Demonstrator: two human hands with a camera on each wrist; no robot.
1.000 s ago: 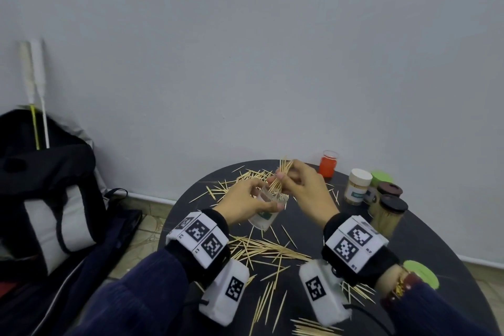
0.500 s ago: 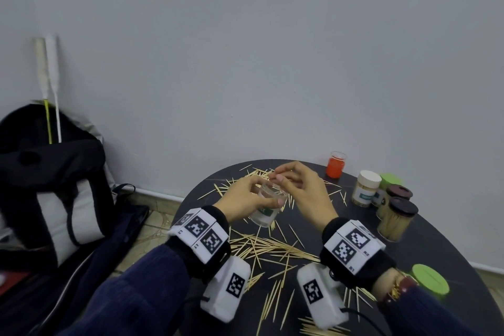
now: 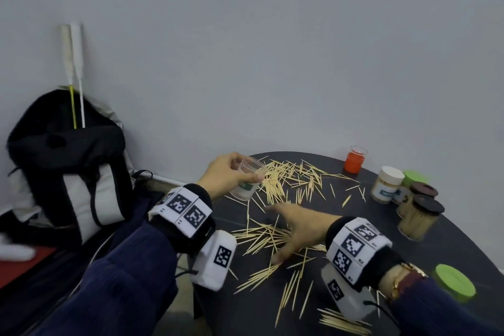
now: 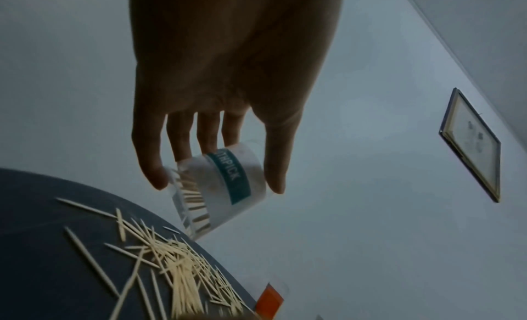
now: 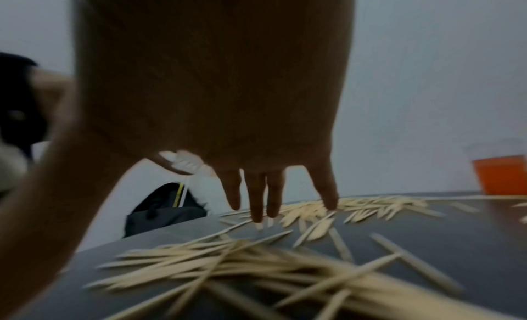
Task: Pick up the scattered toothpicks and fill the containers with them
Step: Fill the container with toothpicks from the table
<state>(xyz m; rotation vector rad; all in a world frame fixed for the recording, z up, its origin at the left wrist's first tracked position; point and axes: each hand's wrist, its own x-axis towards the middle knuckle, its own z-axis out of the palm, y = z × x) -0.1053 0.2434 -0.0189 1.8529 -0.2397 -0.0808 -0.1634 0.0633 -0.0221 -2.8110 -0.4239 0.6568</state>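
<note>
On worktop: dark round worktop (image 3: 450,248) by a grey wall, toothpicks (image 3: 286,180) scattered over it, thickest at the far middle and in front of the person.
Left hand: left hand (image 3: 226,174) lifted over the worktop's far left edge, grips a clear jar (image 3: 246,181).
Left fingers: fingers (image 4: 179,142) curled round one side of the jar, thumb on the other side.
Jar: tilted, off the worktop, white label with teal band; left wrist view shows some toothpicks inside.
Right hand: right hand (image 3: 297,229) palm down, low over the near pile of toothpicks, holds nothing.
Right fingers: fingers (image 5: 256,194) straight and spread, tips at the toothpicks; contact unclear, view blurred.
Other containers: orange cup (image 3: 354,159) at the far edge; white-lid jar (image 3: 387,184), two dark-lid jars (image 3: 418,215) full of toothpicks, and a green lid (image 3: 414,177) behind them, grouped at the right, well apart from both hands.
Loose lid: green lid (image 3: 454,282) flat at the near right edge.
Off worktop: black and grey backpack (image 3: 68,161) on the floor at left, against the wall.
</note>
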